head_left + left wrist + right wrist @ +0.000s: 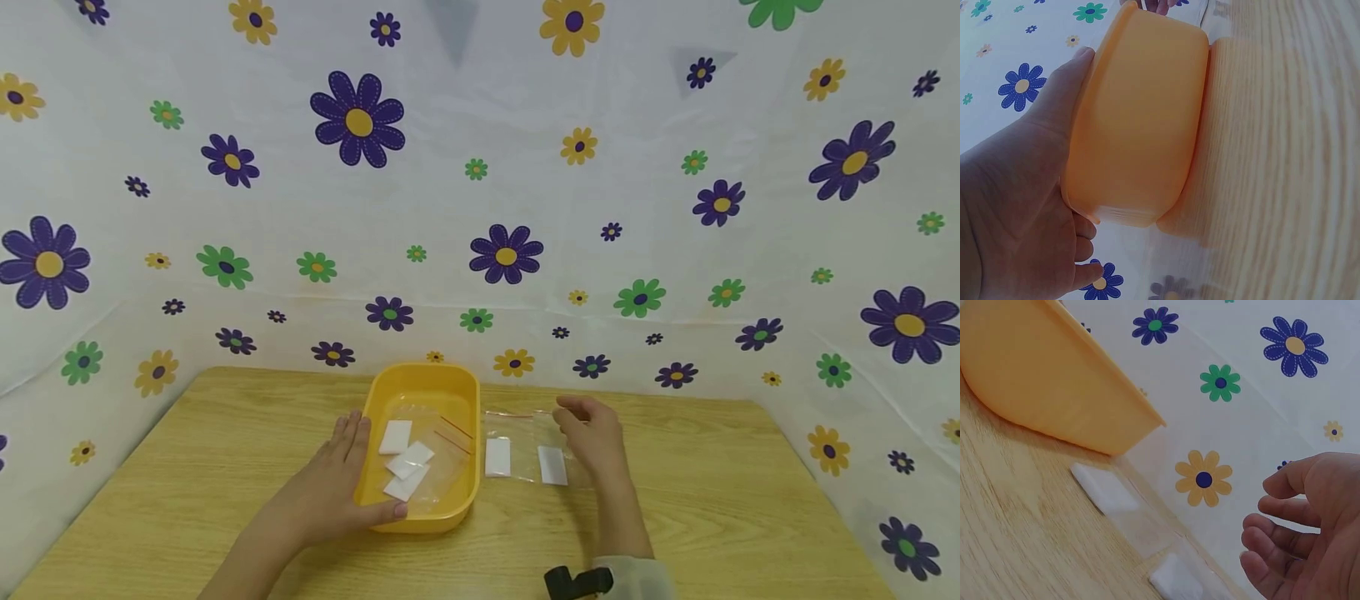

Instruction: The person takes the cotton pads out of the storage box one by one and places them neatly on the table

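Observation:
A yellow plastic tub (423,521) stands on the table, with clear zip bags (448,462) and white rectangular pieces (395,437) inside. My left hand (330,479) rests against its near left corner, fingers fairly straight along the side and thumb over the front rim. In the left wrist view, the left hand (1029,181) touches the tub's outer wall (1141,119). Right of the tub lie two clear zip bags, each with a white rectangular piece (498,457). Over the right-hand bag hovers my right hand (596,433). The right wrist view shows its fingers loosely bent, holding nothing.
The wooden table (712,500) extends to both sides and in front of the tub. A white cloth with printed flowers (442,200) hangs behind and along both sides. A black device (577,582) is strapped at the right wrist.

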Available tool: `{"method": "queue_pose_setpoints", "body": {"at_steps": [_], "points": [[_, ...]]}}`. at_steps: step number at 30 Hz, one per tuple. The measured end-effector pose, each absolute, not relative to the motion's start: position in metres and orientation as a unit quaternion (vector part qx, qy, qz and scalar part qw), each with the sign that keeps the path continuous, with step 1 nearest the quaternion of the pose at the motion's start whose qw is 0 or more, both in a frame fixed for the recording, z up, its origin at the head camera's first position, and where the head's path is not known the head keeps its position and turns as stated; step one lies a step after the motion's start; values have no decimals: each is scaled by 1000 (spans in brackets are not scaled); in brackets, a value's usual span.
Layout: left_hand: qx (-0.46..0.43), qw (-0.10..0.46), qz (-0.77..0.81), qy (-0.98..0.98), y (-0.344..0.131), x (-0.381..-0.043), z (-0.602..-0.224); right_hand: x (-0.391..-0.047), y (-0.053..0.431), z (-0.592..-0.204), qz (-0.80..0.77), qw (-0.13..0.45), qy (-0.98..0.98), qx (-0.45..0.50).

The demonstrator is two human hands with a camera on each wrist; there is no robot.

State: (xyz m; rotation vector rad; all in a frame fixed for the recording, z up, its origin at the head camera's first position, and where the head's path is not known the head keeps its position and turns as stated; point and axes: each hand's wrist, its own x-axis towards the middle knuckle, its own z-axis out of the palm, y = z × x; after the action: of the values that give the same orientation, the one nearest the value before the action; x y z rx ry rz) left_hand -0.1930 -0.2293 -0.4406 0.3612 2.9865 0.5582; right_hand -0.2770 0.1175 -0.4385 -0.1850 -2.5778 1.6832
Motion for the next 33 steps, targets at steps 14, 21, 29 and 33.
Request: {"method": "queue_pose_setpoints", "body": {"at_steps": [14, 21, 29, 33], "points": [[114, 40, 182, 976, -231, -193, -440, -275, 80, -433, 687, -30, -726, -11], [118, 37, 184, 975, -231, -194, -442, -273, 67, -433, 735, -79, -674, 10], [115, 41, 183, 976, -231, -193, -442, -264, 53, -423, 754, -116, -646, 39], [114, 40, 182, 976, -230, -193, -443, -259, 45, -420, 755, -132, -640, 50]]}}
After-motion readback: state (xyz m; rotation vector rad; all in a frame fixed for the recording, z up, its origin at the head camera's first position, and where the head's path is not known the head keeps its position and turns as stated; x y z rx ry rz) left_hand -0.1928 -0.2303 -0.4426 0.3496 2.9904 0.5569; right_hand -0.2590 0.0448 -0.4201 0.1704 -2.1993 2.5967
